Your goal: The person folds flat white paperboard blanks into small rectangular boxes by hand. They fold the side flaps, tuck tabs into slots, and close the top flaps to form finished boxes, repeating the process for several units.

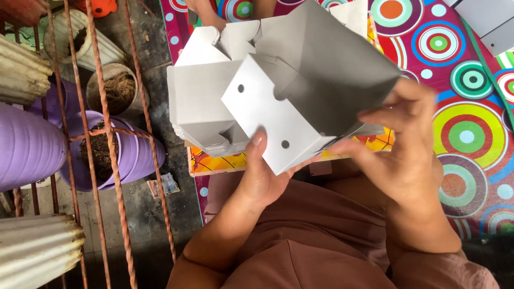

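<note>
Grey card box (pixel 300 91) sits in middle of frame, half folded, held up over stack of flat grey cards (pixel 201 107). Left hand (pixel 262 176) grips punched flap, thumb on top. Right hand (pixel 401 150) pinches right wall. Best keep creases straight, press flap in gently.

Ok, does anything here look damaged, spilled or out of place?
Nothing stands out. The left hand and right hand hold a half-folded grey card box that looks clean and untorn. The stack of flat card blanks behind it sits fairly tidy on the patterned mat, and the soil stays inside the purple pot.
</note>
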